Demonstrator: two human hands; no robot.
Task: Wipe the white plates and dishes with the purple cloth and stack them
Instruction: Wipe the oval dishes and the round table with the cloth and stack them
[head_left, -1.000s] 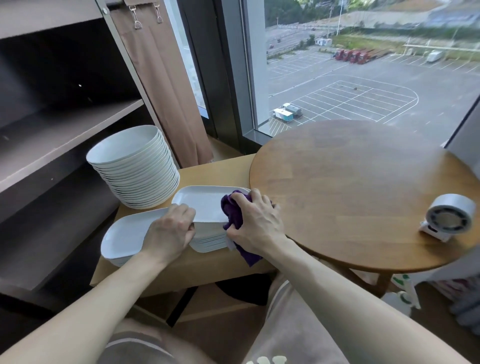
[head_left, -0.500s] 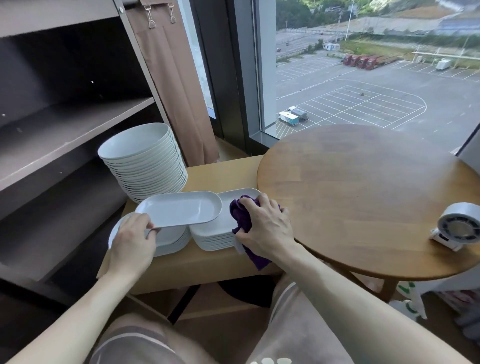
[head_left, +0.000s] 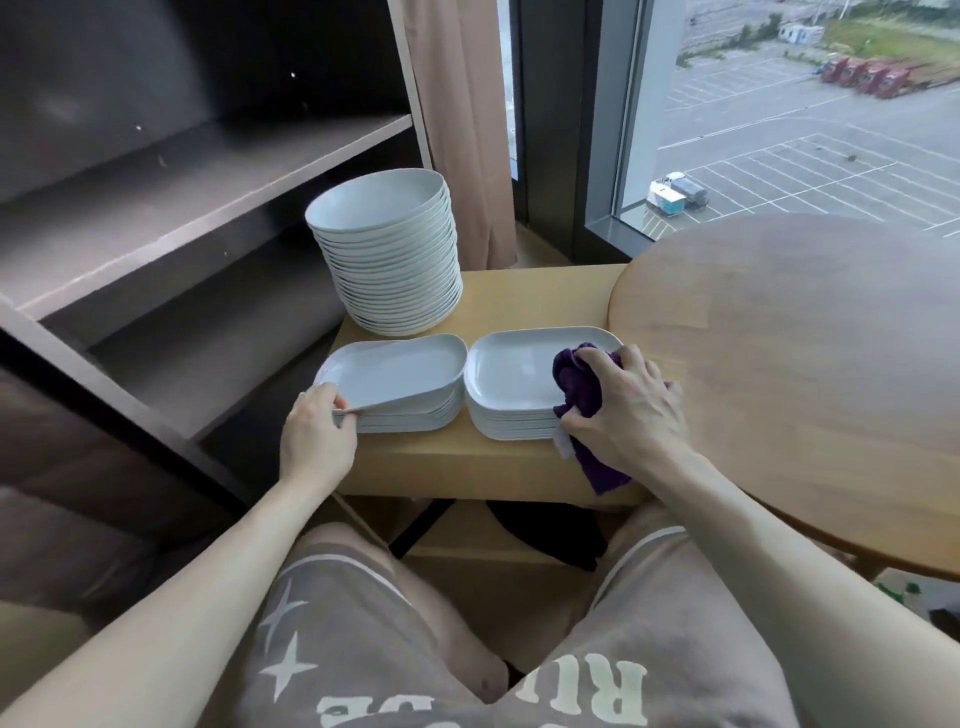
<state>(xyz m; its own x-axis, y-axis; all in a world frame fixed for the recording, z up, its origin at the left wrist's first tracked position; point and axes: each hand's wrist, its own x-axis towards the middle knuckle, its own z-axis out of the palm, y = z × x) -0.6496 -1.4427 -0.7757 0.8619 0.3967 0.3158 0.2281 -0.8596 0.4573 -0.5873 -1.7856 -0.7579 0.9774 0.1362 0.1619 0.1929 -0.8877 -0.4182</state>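
A dish (head_left: 395, 371), tilted atop the left stack (head_left: 410, 418), was pinched by fingers (head_left: 340, 404) of the left hand (head_left: 317, 431); the purple cloth (head_left: 579, 384) was clutched by the right hand (head_left: 623, 410) on the right stack (head_left: 511, 421). Chipping was risked if the pinch slipped.

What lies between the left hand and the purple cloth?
Head view: two side-by-side stacks of white rectangular dishes, the left stack by the left hand, the right stack under the right hand and purple cloth.
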